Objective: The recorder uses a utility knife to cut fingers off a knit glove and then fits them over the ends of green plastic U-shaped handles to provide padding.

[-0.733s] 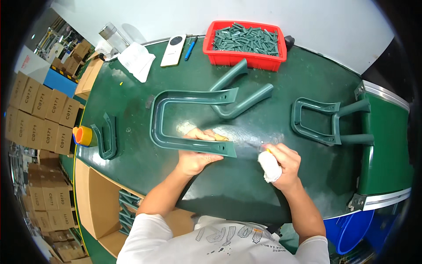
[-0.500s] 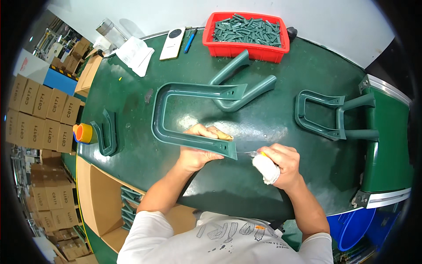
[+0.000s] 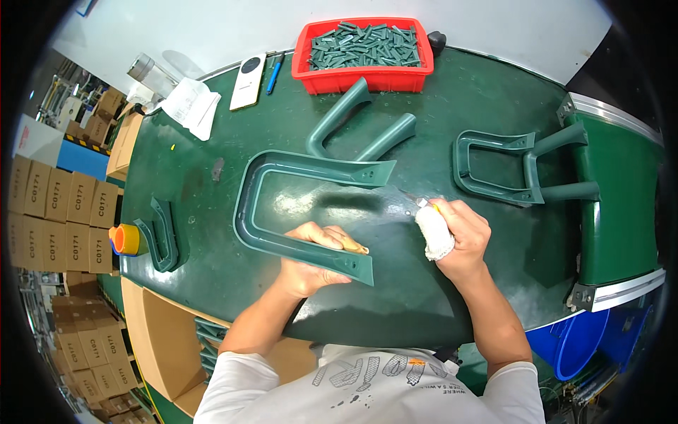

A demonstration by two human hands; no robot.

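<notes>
My left hand (image 3: 308,266) is closed round the near arm of a U-shaped green plastic piece (image 3: 244,205), holding it above the table. A tan covering (image 3: 353,244) shows at its fingers. The piece's two flared ends point right. My right hand (image 3: 462,237) is closed on a thin-bladed knife (image 3: 422,203); its blade is blurred and points up-left, just right of the far arm's end, apparently apart from it. White wrapping (image 3: 434,233) lies in the same grip. Just beyond is another bent green piece (image 3: 332,124) on the table.
A red bin (image 3: 364,83) of small green pieces stands at the back. Nearby lie a phone (image 3: 247,83), a blue pen (image 3: 275,74) and paper (image 3: 192,106). Joined green pieces (image 3: 526,169) sit beside the right conveyor (image 3: 621,205). At left are a yellow cup (image 3: 127,239) and an open carton (image 3: 159,332).
The knife has drawn away from the near arm's end and moved up toward the far arm's end. My left hand has lowered and tilted the U-shaped piece slightly. The whole view has shifted.
</notes>
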